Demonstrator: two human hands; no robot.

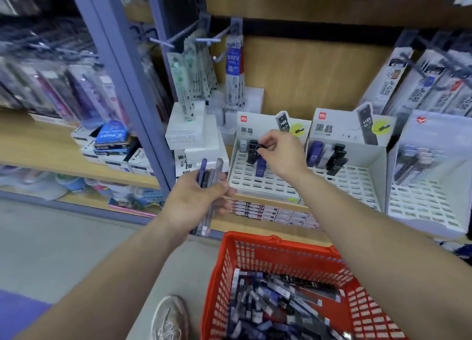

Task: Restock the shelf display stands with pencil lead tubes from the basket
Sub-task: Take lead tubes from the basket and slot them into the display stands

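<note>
- right hand: grip pinches the top of a black lead tube between thumb and forefinger, at the back rows of the left display stand.
- tube's long axis is near upright, leaning back; its slot lies right under the grip (probably a downward push to seat it).
- left hand: grip is wrapped round a bundle of lead tubes, just left of the stand and nearer the right hand than the red basket.

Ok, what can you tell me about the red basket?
The basket is red plastic, with open lattice walls and a solid rim. It sits low before the shelf, open on top, holding a loose heap of black, blue and grey tubes. A pale shoe is at its left.
</note>
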